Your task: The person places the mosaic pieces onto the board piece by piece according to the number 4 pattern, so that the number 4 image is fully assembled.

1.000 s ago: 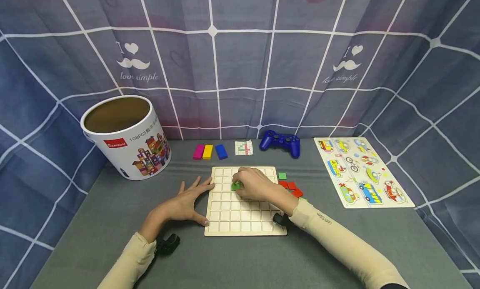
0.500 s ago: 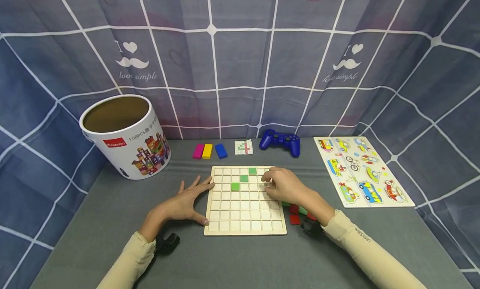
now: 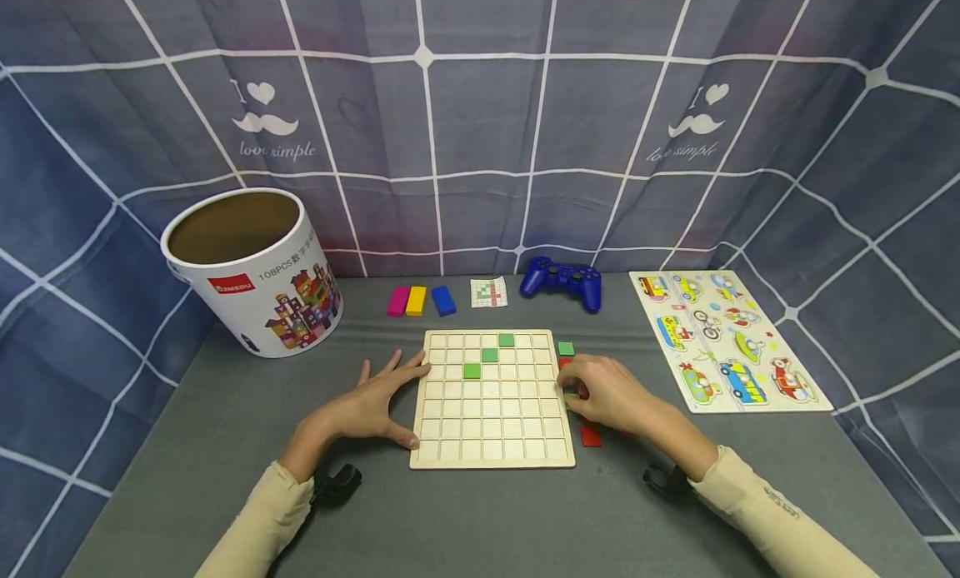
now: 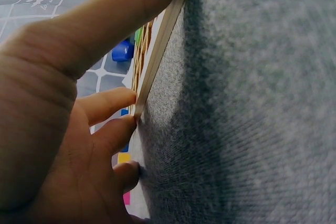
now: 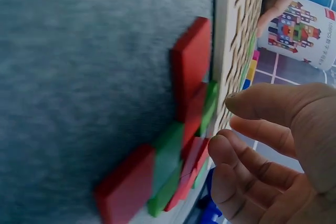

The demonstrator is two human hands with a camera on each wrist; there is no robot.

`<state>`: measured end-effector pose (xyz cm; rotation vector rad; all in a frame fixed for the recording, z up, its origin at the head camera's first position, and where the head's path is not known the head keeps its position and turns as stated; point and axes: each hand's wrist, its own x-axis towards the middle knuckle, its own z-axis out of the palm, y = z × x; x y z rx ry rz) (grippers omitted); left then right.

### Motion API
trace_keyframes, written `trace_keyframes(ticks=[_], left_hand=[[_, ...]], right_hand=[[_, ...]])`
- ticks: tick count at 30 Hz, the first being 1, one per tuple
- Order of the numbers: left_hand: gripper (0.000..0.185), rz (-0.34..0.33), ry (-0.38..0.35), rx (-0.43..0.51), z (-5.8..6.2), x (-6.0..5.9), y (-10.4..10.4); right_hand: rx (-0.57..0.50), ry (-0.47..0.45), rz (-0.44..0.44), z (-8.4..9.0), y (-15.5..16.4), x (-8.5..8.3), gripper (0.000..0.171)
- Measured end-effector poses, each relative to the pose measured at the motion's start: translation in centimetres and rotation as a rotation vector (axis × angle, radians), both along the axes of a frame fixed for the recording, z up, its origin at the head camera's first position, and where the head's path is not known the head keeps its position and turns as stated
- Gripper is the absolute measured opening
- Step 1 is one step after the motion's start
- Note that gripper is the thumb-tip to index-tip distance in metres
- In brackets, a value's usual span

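A square wooden grid board lies on the grey table. Three green tiles sit in its upper cells in a diagonal row, the lowest of them a green tile left of centre. My left hand has its fingers spread, with thumb and fingertips touching the board's left edge. Beyond the right edge, my right hand hovers over loose red and green tiles and partly hides them in the head view. Its thumb and fingers are bent but apart in the right wrist view, with nothing between them, close to a red tile.
A white bucket stands at the back left. Along the back lie coloured blocks, a small pattern card and a blue game controller. A picture puzzle board lies at the right. A green tile lies beside the board's upper right corner.
My right hand has left the green tile on the board and moved right, past the board's edge to the loose tiles. The left hand has stayed in place.
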<state>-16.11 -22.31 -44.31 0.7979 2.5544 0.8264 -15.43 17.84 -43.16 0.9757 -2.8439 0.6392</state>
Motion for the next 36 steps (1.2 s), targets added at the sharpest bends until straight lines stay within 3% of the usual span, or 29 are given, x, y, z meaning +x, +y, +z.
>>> trace_keyframes(ticks=[24,36], left_hand=[[0.116,0.005,-0.017,-0.007,-0.08,-0.07,-0.01],[0.116,0.018,-0.035,-0.014,0.01,-0.08,0.06]], right_hand=[[0.078,-0.031,-0.002,-0.37,0.51,0.74,0.024],[0.068,0.007,-0.006,0.30,0.22,0.53,0.025]])
